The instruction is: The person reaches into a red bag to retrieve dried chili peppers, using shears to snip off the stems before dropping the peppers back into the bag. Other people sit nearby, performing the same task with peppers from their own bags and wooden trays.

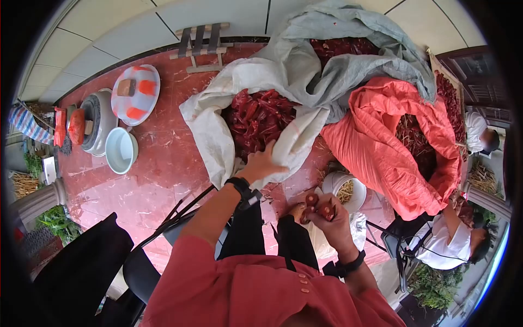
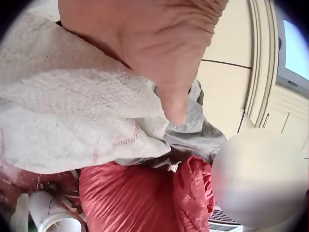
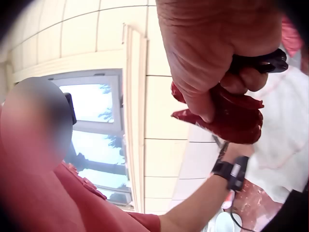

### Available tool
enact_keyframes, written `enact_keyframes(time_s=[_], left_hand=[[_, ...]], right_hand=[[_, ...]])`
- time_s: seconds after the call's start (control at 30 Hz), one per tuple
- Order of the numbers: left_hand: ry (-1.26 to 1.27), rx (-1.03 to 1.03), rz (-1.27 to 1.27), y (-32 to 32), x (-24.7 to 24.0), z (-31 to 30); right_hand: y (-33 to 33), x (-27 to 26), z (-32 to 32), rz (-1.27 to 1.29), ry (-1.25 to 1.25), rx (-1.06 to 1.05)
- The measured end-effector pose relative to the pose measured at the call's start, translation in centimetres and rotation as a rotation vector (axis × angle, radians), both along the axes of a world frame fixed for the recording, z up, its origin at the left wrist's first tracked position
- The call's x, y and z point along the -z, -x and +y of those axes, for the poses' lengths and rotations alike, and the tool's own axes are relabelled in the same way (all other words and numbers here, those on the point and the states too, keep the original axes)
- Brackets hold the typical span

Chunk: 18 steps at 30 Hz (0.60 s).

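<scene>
My left hand (image 1: 261, 165) reaches over the near rim of a white woven sack (image 1: 204, 117), fingers straight at the dried red chili peppers (image 1: 256, 117) inside and thumb spread aside. In the left wrist view the thumb lies along the white cloth; the other fingers are hidden. My right hand (image 1: 333, 220), held in front of my body, grips a few dried chili peppers (image 3: 236, 118), their cut-looking ends showing. A black object (image 3: 263, 63) with a small opening sits in the same hand, mostly covered by the fingers.
A grey sack (image 1: 354, 76) and a red sack (image 1: 376, 131), both holding chilies, stand beyond and to the right. A white bucket (image 1: 357, 192) sits near my right hand. A pale basin (image 1: 121, 150) and a stool (image 1: 201, 46) are leftward. Another person (image 1: 449, 240) is at right.
</scene>
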State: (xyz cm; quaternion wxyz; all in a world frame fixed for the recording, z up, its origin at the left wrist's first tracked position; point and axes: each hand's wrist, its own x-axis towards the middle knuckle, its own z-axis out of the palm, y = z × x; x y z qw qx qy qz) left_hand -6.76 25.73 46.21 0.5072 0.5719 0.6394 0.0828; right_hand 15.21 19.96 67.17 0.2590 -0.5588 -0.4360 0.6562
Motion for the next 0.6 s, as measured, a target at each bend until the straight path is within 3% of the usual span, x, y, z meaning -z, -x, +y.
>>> enact_keyframes(time_s=[0.03, 0.1, 0.13, 0.17, 0.23, 0.3, 0.37, 0.43, 0.47, 0.57, 0.6], left_hand=[[-0.157, 0.182, 0.129, -0.6, -2.1, -1.0], [-0.387, 0.194, 0.052, -2.2, -0.3, -3.3], [-0.509, 0.182, -0.050, -2.8, 0.0, -4.6], [-0.461, 0.146, -0.098, -4.4, 1.5, -5.2], [-0.526, 0.088, -0.099, -5.2, 0.9, -6.2], [-0.391, 0.140, -0.137, -5.7, -2.3, -5.4], [-0.692, 0.213, -0.395, -5.8, -5.5, -3.9], [-0.383, 0.188, -0.382, -5.9, -5.9, -3.3], [-0.515, 0.242, -0.259, -5.6, -7.0, -2.6], [-0.234, 0.234, -0.172, -5.6, -10.5, 0.5], [-0.325, 0.229, -0.144, -6.0, -10.8, 1.8]], right_hand=[[1.0, -1.0, 1.7, -0.101, -0.219, -0.028], [4.0, -4.0, 5.9, -0.278, -0.709, -0.242], [5.6, -4.2, 7.4, -0.351, -0.757, -0.258], [7.2, -4.2, 8.2, -0.427, -0.800, -0.266], [9.2, -0.7, 10.0, -0.583, -0.844, -0.378], [10.2, 3.3, 11.5, -0.762, -0.729, -0.592], [9.4, 7.7, 11.1, -0.845, -0.545, -0.596], [7.6, 5.0, 10.1, -0.691, -0.566, -0.471], [6.5, 3.1, 9.4, -0.647, -0.470, -0.355], [0.1, 0.8, 5.7, -0.361, -0.389, -0.206], [-2.4, -0.2, 4.2, -0.389, -0.401, -0.178]])
